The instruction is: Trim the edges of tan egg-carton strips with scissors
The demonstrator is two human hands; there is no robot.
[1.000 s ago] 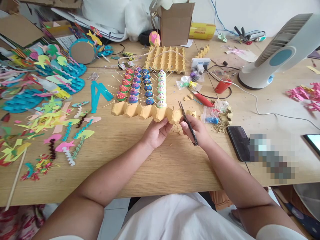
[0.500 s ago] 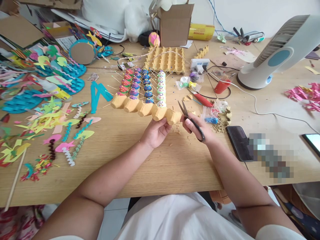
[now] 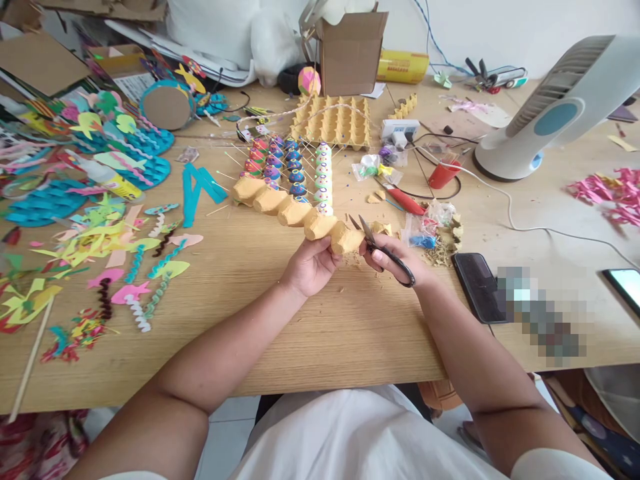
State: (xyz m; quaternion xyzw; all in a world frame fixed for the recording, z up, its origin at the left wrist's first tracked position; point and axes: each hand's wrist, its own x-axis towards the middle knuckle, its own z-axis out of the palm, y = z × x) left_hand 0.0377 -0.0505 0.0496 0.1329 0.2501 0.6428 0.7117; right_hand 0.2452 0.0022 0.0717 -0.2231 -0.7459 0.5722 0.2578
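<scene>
A strip of yellow egg carton cups (image 3: pixel 294 212) is raised above the table, slanting down to the right. My left hand (image 3: pixel 313 265) is closed on its right end from below. Black scissors (image 3: pixel 389 252) are in my right hand (image 3: pixel 395 261), their blades slightly apart and pointing up and left beside the last cup. Behind the strip stand painted carton rows: a red and green one (image 3: pixel 256 157), a purple one (image 3: pixel 274 160), a blue one (image 3: pixel 296 172) and a pale green one (image 3: pixel 324 177). Pins with coloured heads stick out around them.
Farther back lies a whole yellow egg tray (image 3: pixel 345 120). Paper cutouts and blue carton pieces (image 3: pixel 45 200) cover the left side. To the right are a red cup (image 3: pixel 444 173), carton scraps (image 3: pixel 445 247), a black phone (image 3: pixel 479 287) and a white fan (image 3: pixel 545 113) with its cable.
The carton strip's left end has shifted right and up, so the strip slants more steeply. The scissors have turned slightly, and their tips are lower and farther left.
</scene>
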